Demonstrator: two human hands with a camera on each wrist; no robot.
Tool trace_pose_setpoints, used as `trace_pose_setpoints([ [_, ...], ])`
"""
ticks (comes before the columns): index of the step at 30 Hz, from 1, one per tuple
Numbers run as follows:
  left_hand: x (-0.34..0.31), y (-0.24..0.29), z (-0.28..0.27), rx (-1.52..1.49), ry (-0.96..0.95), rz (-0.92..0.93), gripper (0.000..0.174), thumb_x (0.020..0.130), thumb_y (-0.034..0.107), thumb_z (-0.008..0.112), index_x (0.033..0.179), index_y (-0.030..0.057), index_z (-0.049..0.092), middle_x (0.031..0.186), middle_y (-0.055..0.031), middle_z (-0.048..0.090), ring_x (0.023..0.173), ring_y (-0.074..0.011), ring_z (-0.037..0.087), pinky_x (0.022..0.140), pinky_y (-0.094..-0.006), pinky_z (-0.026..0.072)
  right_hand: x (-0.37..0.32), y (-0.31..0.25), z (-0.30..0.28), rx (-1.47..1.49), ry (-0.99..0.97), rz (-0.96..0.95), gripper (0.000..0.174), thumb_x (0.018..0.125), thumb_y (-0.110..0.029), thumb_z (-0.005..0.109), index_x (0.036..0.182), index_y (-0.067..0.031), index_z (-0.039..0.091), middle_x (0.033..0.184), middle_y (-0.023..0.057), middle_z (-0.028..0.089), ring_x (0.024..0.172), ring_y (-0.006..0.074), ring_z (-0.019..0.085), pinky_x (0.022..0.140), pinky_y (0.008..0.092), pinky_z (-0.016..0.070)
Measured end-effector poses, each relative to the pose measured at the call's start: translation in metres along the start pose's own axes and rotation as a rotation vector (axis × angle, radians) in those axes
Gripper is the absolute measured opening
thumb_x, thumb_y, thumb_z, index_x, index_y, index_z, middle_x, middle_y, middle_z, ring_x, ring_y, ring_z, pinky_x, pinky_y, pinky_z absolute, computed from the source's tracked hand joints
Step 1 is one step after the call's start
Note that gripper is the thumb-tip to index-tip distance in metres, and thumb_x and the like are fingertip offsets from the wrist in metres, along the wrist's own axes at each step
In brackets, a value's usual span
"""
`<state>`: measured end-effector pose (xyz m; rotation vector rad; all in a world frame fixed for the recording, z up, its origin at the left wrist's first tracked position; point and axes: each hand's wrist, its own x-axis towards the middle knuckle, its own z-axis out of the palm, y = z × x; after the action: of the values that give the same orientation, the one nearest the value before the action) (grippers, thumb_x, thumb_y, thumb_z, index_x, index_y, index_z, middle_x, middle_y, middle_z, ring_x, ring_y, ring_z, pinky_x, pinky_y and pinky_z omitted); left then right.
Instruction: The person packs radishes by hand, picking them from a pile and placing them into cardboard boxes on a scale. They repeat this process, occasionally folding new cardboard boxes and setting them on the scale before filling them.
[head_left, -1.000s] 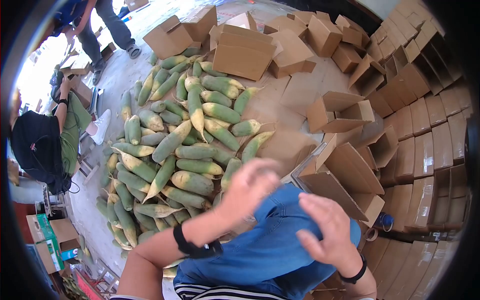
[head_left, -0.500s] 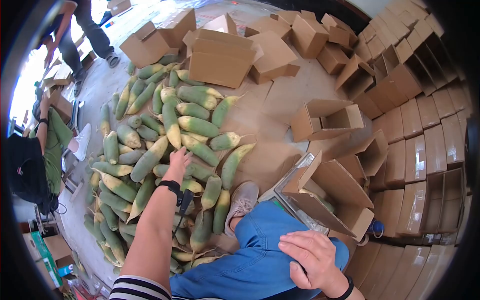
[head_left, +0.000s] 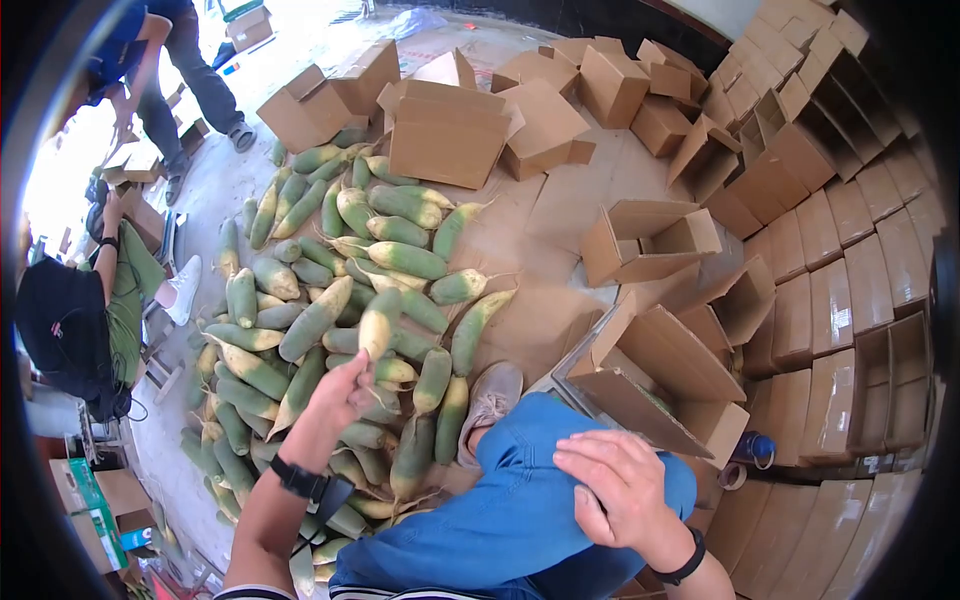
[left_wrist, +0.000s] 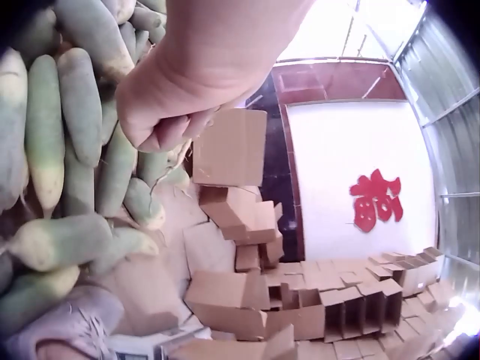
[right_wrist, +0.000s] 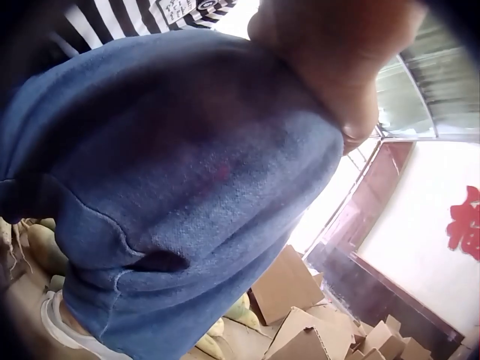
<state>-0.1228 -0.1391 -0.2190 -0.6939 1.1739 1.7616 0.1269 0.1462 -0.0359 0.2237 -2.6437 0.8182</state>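
Note:
My left hand point(head_left: 343, 388) pinches a green radish point(head_left: 380, 322) by its pale root end, and the radish points up away from me over the pile. More green-and-white radishes point(head_left: 405, 260) lie heaped around and under it. In the left wrist view the left hand point(left_wrist: 187, 82) has its fingers curled, and the held radish is mostly hidden behind it. My right hand point(head_left: 620, 490) rests on my blue-trousered knee point(head_left: 530, 450), fingers extended and holding nothing. From the right wrist view, that hand point(right_wrist: 345, 67) lies along the knee.
An open cardboard box point(head_left: 660, 370) stands on a scale point(head_left: 575, 370) to the right of my shoe point(head_left: 492, 400). Another open box point(head_left: 650, 240) is beyond it. Stacked boxes point(head_left: 820, 320) line the right side. At the left sits a person with a black backpack point(head_left: 75, 330).
My left hand went from near my lap out to the pile, took hold of a radish and drew it back slightly. My right hand settled on the knee.

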Motion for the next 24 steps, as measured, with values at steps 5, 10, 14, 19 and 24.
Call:
trace_pose_setpoints([
  [5,-0.103,-0.029,0.035,0.227,-0.302,0.063,0.024,0.1,0.03,0.056,0.089,0.0087,0.052,0.065,0.0048,0.045,0.045,-0.0045,0.033,0.042,-0.0195,0.0268,-0.006,-0.01,0.004,-0.039,0.062,0.011,0.036,0.072,-0.005,0.065,0.108,-0.0038,0.067,0.111,0.0123,0.066,0.095,0.032,0.065,0.082,0.0402,0.0529],
  [10,-0.181,-0.031,0.098,0.632,-0.393,0.215,0.022,0.101,0.025,0.054,0.094,0.0039,0.053,0.067,0.0023,0.043,0.051,-0.0031,0.035,0.041,-0.0172,0.0262,0.011,-0.031,-0.011,-0.329,0.076,-0.08,0.056,0.081,-0.012,0.067,0.134,-0.013,0.052,0.136,0.0146,0.051,0.12,0.0335,0.053,0.1,0.0435,0.0444],
  [14,-0.22,-0.026,0.155,0.939,-0.566,0.242,0.027,0.101,0.028,0.053,0.095,0.0025,0.055,0.075,0.0008,0.056,0.057,-0.0021,0.043,0.045,-0.0171,0.0291,0.026,-0.023,-0.021,-0.583,0.102,-0.202,0.044,0.086,-0.015,0.055,0.13,-0.0154,0.055,0.131,0.0131,0.054,0.122,0.0315,0.052,0.104,0.0471,0.0407],
  [19,-0.216,-0.037,0.186,0.543,-0.862,0.128,0.041,0.097,0.037,0.058,0.119,0.0021,0.056,0.117,-0.0166,0.061,0.072,-0.0157,0.057,0.075,-0.0273,0.0462,0.0,0.04,-0.068,-0.311,0.094,0.12,0.058,0.071,-0.017,0.08,0.122,-0.0098,0.054,0.116,0.0134,0.06,0.11,0.032,0.059,0.096,0.0404,0.0472],
  [24,-0.2,-0.092,0.178,1.641,-0.628,1.508,0.049,0.084,0.037,0.069,0.123,0.0091,0.061,0.133,-0.0123,0.053,0.095,-0.0224,0.051,0.095,-0.0365,0.0433,-0.048,0.142,-0.064,-0.03,-0.006,0.496,0.061,0.074,-0.018,0.082,0.124,-0.0079,0.049,0.111,0.0157,0.061,0.105,0.0358,0.06,0.089,0.039,0.0486],
])
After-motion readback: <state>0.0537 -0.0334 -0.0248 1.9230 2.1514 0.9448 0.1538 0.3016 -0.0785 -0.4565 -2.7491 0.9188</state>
